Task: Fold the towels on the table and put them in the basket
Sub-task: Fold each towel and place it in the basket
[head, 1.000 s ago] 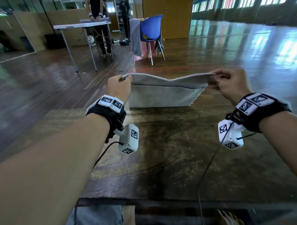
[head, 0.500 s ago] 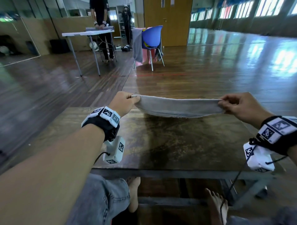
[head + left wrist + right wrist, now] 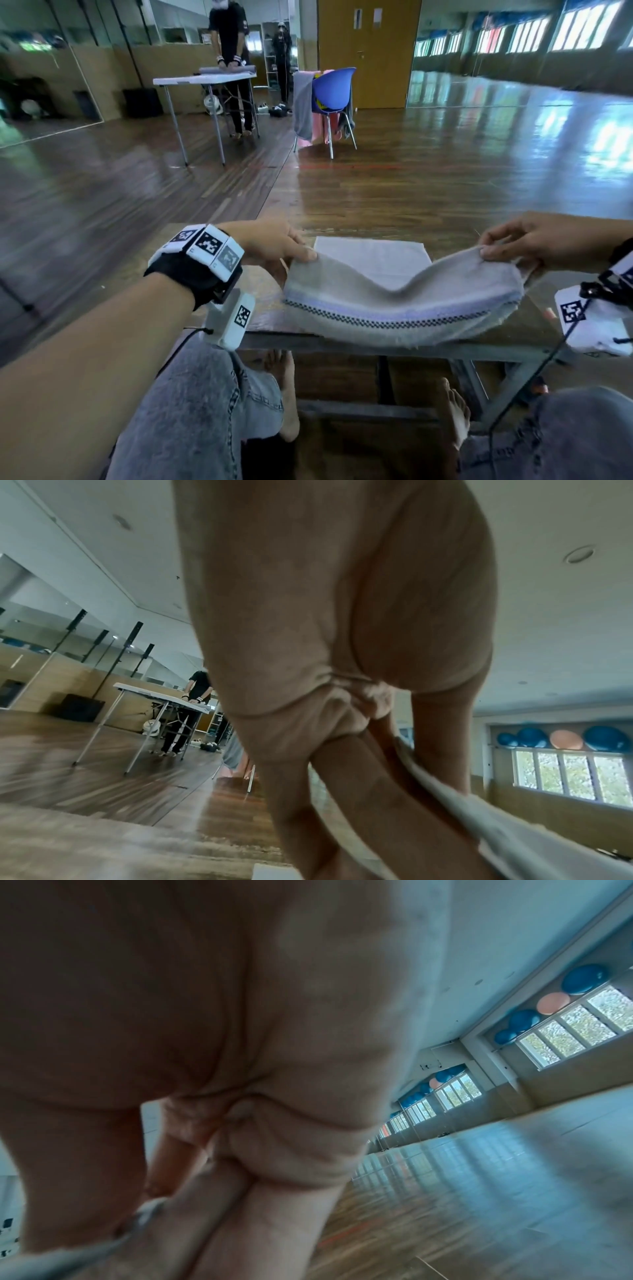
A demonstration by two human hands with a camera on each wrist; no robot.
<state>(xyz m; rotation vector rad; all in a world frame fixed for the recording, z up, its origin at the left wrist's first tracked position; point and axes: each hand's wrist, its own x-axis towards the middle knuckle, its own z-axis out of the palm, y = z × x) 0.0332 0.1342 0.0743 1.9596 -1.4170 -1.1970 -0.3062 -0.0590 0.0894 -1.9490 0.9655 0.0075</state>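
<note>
A grey towel (image 3: 394,301) with a dark checked stripe is folded over itself and hangs between my two hands above the near edge of the wooden table (image 3: 263,308). My left hand (image 3: 294,248) pinches its left end, and my right hand (image 3: 493,245) pinches its right end. The towel's far part (image 3: 373,257) lies flat on the table. In the left wrist view the fingers (image 3: 359,791) clamp the pale towel (image 3: 514,840). In the right wrist view the towel (image 3: 51,1259) shows as a blur by the fingers (image 3: 240,1218). No basket is in view.
My knees in grey jeans (image 3: 205,404) sit under the table's near edge. Beyond the table is bare wooden floor, a blue chair (image 3: 332,92) draped with cloths, and a white folding table (image 3: 202,80) where another person (image 3: 231,51) stands.
The towel has come down and toward me: held up a second ago, it now sags folded low over the table's near edge. Both hands keep their pinch. The head view tilted down.
</note>
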